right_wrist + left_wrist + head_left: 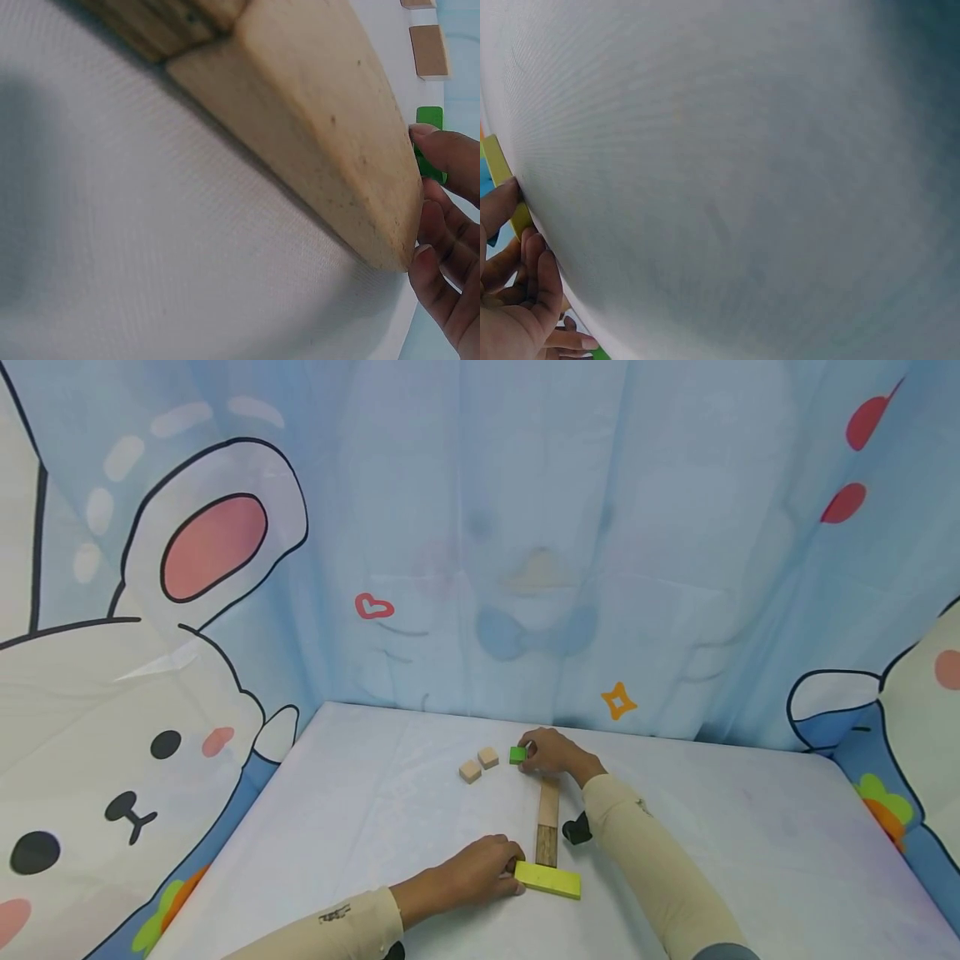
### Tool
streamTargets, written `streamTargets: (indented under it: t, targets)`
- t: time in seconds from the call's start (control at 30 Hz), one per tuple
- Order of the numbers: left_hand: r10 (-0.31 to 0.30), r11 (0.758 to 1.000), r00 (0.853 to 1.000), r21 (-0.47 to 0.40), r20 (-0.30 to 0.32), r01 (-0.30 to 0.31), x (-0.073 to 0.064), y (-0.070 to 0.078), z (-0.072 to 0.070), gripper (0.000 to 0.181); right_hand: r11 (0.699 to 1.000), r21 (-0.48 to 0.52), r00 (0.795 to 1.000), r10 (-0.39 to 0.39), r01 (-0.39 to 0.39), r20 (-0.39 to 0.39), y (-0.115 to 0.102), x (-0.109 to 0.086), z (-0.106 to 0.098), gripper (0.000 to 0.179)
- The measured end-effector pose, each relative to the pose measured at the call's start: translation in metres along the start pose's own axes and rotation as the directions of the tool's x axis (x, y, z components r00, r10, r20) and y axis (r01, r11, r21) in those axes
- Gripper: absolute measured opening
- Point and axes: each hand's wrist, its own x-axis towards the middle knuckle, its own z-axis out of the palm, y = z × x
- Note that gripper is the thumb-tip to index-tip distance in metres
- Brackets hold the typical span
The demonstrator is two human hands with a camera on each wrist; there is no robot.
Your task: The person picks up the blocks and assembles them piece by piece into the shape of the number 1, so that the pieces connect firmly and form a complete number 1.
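Note:
My left hand (480,870) pinches the left end of a yellow rectangular block (551,880) at the near side of the table. In the left wrist view the thumb lies on one side of this yellow block (500,163), with fingers at the other. Farther back, my right hand (553,752) holds a small green block (517,755) between thumb and fingers. The right wrist view shows the green block (430,115) partly hidden by the thumb. Between the hands, a pale wooden block (549,802) and a darker wooden block (546,846) lie end to end, leading to the yellow block.
Two small plain wooden cubes (470,771) stand left of the green block. A small black object (577,828) shows beside the right sleeve. The white-covered table (360,793) ends at a blue printed curtain (465,527) behind.

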Motion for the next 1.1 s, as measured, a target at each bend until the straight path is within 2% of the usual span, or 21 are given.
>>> streamTargets:
  t: [0.17,0.5,0.87,1.1]
  targets:
    - [-0.002,1.0,1.0,-0.002,0.0,0.002,0.0,0.001,0.0,0.033,0.999,-0.015,0.999,-0.047,0.047,-0.005,0.001,-0.002,-0.002,0.037]
    - [-0.007,1.0,1.0,-0.004,0.007,0.007,0.0,0.001,0.0,0.033,1.0,-0.006,1.0,-0.017,0.017,-0.023,0.012,0.006,0.006,0.039]
    - [-0.009,1.0,1.0,-0.005,0.011,0.009,-0.001,0.001,-0.001,0.033,0.999,-0.005,0.998,-0.051,0.051,-0.037,0.007,-0.002,0.003,0.038]
    - [0.002,1.0,1.0,0.001,0.0,-0.002,-0.001,0.001,-0.001,0.033,1.0,-0.001,0.999,-0.022,0.022,-0.023,0.008,-0.002,0.003,0.039]
